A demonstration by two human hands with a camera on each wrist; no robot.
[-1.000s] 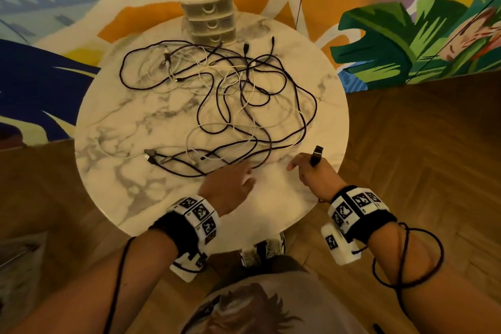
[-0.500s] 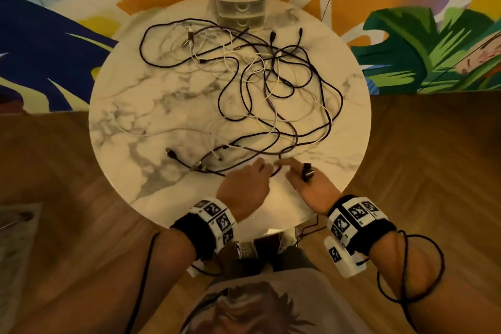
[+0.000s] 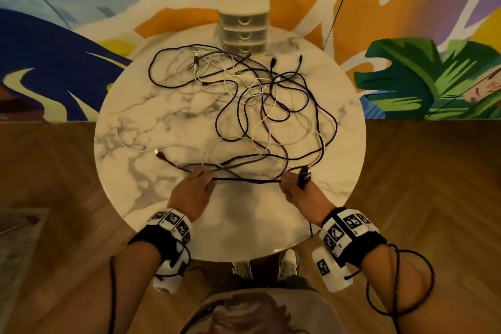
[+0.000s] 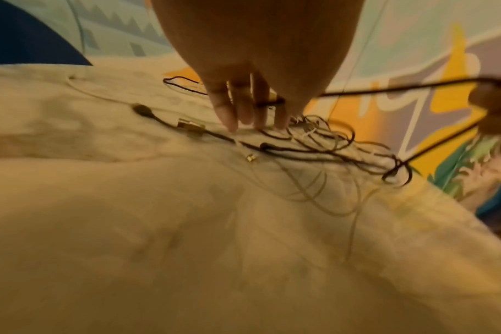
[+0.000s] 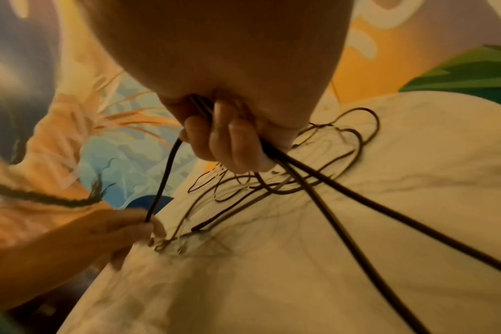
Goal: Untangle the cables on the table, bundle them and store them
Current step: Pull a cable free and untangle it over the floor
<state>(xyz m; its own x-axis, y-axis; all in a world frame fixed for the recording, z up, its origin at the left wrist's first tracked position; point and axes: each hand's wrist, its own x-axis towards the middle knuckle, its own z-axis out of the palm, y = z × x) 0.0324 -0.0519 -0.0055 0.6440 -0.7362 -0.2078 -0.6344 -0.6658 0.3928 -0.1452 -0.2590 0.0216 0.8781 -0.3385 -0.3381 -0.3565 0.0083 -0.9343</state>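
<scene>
Round marble table (image 3: 151, 127), white with grey veining, smooth. Small drawer unit (image 3: 243, 23) at far edge, three translucent drawers, all closed.

Tangle (image 3: 265, 106) of thin cables spread over far and right half of top, ahead of both hands: dark braided-looking strands looped over pale glossy white ones, several metal plug ends lying loose. Not yet sorted; nothing bundled or stored.

Black cable (image 3: 245, 180) drawn taut left to right between the hands, long axis parallel to near edge, lifted just off the marble. Remainder runs from right side back into the tangle.

Left hand (image 3: 191, 192) pinching the strand between thumb and fingers; other fingers extended, tips near the tabletop. Right hand (image 3: 301, 192) curled round same cable, plug end (image 3: 303, 176) sticking up past the knuckles; several strands pass through the fist in right wrist view.

Judgement: early stage. Right hand nearer the snarl; free length likely pulled out toward the body.
</scene>
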